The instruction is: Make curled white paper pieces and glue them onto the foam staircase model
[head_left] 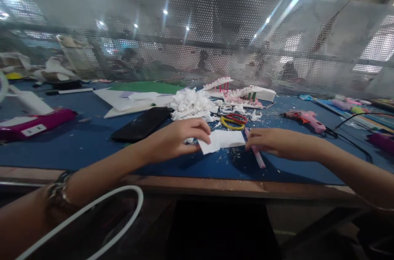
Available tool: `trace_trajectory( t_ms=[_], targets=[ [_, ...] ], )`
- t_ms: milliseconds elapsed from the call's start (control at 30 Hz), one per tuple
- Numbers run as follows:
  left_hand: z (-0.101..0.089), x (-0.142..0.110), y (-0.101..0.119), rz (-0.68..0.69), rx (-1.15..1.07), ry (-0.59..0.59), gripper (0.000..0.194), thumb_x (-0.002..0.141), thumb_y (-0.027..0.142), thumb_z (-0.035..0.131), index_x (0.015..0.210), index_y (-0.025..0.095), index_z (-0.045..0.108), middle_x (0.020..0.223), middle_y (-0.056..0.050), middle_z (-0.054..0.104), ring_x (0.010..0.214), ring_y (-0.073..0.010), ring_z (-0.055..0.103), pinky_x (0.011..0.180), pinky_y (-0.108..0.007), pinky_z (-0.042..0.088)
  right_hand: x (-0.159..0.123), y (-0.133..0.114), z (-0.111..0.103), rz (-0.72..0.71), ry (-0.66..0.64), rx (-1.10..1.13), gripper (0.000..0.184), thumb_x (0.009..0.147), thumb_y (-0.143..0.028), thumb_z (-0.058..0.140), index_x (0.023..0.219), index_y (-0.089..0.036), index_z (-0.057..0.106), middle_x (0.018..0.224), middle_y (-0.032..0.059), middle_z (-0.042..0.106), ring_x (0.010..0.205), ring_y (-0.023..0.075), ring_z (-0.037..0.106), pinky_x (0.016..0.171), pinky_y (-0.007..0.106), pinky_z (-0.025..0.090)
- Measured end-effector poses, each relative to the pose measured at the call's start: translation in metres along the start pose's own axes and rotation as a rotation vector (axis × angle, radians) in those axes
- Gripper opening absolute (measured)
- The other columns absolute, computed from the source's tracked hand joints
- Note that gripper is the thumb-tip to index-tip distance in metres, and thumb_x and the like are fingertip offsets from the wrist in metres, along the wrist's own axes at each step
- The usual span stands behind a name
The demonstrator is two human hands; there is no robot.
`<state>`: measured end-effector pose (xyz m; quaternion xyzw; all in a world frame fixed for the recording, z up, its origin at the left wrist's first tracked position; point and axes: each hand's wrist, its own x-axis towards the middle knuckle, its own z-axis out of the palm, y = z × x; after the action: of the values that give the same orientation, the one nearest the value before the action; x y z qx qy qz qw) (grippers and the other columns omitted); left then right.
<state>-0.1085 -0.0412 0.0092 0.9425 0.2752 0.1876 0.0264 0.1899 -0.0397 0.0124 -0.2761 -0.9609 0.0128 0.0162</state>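
Blue tabletop [92,155], scattered paper scraps [193,106], perforated metal screen [191,10] behind

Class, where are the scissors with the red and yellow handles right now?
In the head view, the scissors lie just right of centre on the blue surface, behind the white paper strip.

Single head-worn view, looking forward and down over blue table [184,166], hands [184,139] near.

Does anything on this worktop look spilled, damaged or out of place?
Yes, mess: white scraps lie in a loose heap beside the black slab, and small bits litter the blue surface around the white paper. Nothing is clearly damaged.
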Motion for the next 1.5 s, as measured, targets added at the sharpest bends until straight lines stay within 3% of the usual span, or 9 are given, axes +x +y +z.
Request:
trace_trajectory(
  t_ms=[133, 300, 533, 767, 833, 967, 1133, 1267, 1500],
  targets=[
    [0.007, -0.012, -0.001, -0.154, 0.047, -0.091, 0.022, 0.081, 0.023, 0.054, 0.099, 0.02, 0.066, 0.108, -0.006, 0.065, 0.097, -0.018, 0.061, 0.084, -0.027, 0.045, -0.016, 0.001, 0.014, 0.022, 0.031, 0.021, 0.024, 0.089, -0.012, 0.04, 0.1, -0.021, 0.059, 0.108, 0.0058, 0.059, 0.096, 0.0163, 0.058, 0.084, 0.028, 0.045],
    [0.024, -0.007, 0.011, -0.105, 0.148, -0.089, 0.025, 0.088, 0.029, 0.047, 0.094, 0.021, 0.07, 0.105, -0.004, 0.069, 0.085, -0.0164, 0.064, 0.073, -0.024, 0.046, -0.027, 0.017, 0.021, 0.079, 0.103, -0.025, 0.023, 0.092, -0.017, 0.038, 0.096, -0.021, 0.06, 0.103, 0.0066, 0.062, 0.095, 0.0178, 0.06, 0.083, 0.03, 0.046],
    [0.015, 0.045, 0.03, -0.132, 0.239, -0.055, 0.025, 0.089, 0.031, 0.048, 0.096, 0.021, 0.07, 0.096, -0.004, 0.07, 0.083, -0.0175, 0.063, 0.066, -0.025, 0.041, -0.027, 0.035, 0.004, 0.249, 0.231, -0.149, 0.021, 0.09, -0.022, 0.041, 0.092, -0.018, 0.062, 0.096, 0.0104, 0.064, 0.088, 0.0216, 0.06, 0.081, 0.039, 0.047],
    [-0.024, 0.101, 0.018, 0.024, 0.09, 0.308, 0.026, 0.084, 0.033, 0.054, 0.089, 0.013, 0.07, 0.09, -0.006, 0.065, 0.077, -0.0144, 0.058, 0.07, -0.026, 0.043, 0.005, -0.008, -0.025, 0.292, 0.606, 0.164, 0.062, 0.077, -0.049, 0.062, 0.125, -0.019, 0.04, 0.116, 0.0115, 0.056, 0.072, 0.0131, 0.06, 0.06, 0.027, 0.051],
    [-0.026, 0.096, 0.021, 0.08, 0.13, 0.392, 0.026, 0.085, 0.035, 0.053, 0.091, 0.016, 0.069, 0.093, -0.005, 0.063, 0.081, -0.0149, 0.059, 0.073, -0.027, 0.044, 0.014, -0.014, -0.024, 0.253, 0.705, 0.11, 0.058, 0.077, -0.046, 0.064, 0.123, -0.02, 0.04, 0.113, 0.009, 0.055, 0.067, 0.0103, 0.056, 0.06, 0.027, 0.05],
    [-0.018, 0.072, 0.027, 0.178, 0.244, 0.423, 0.021, 0.087, 0.031, 0.051, 0.091, 0.019, 0.067, 0.103, -0.004, 0.062, 0.089, -0.0165, 0.06, 0.078, -0.03, 0.045, 0.022, -0.018, -0.023, 0.198, 0.757, -0.249, 0.019, 0.091, -0.034, 0.045, 0.096, -0.018, 0.055, 0.094, 0.0062, 0.059, 0.077, 0.014, 0.057, 0.068, 0.03, 0.048],
    [-0.014, 0.061, 0.025, 0.227, 0.266, 0.557, 0.022, 0.089, 0.026, 0.048, 0.1, 0.02, 0.066, 0.103, -0.003, 0.063, 0.098, -0.016, 0.059, 0.086, -0.03, 0.046, 0.025, -0.017, -0.037, 0.163, 0.709, -0.373, 0.038, 0.096, -0.039, 0.03, 0.081, -0.019, 0.059, 0.091, 0.0056, 0.061, 0.094, 0.0196, 0.058, 0.076, 0.035, 0.047],
    [-0.011, 0.06, 0.025, 0.195, 0.279, 0.512, 0.024, 0.091, 0.031, 0.044, 0.105, 0.025, 0.063, 0.109, -0.001, 0.062, 0.103, -0.0155, 0.058, 0.09, -0.031, 0.045, 0.022, -0.017, -0.043, 0.155, 0.647, -0.308, 0.043, 0.096, -0.046, 0.029, 0.081, -0.022, 0.061, 0.098, 0.0029, 0.063, 0.096, 0.0183, 0.058, 0.077, 0.036, 0.046],
    [0.019, 0.033, 0.034, 0.311, 0.276, 0.41, 0.019, 0.09, 0.023, 0.047, 0.09, 0.017, 0.065, 0.095, -0.007, 0.068, 0.086, -0.0151, 0.062, 0.077, -0.026, 0.049, 0.009, -0.027, -0.01, -0.089, 0.561, -0.604, 0.033, 0.098, -0.028, 0.028, 0.088, -0.021, 0.059, 0.086, 0.0021, 0.063, 0.076, 0.0118, 0.056, 0.061, 0.027, 0.042]
  ],
)
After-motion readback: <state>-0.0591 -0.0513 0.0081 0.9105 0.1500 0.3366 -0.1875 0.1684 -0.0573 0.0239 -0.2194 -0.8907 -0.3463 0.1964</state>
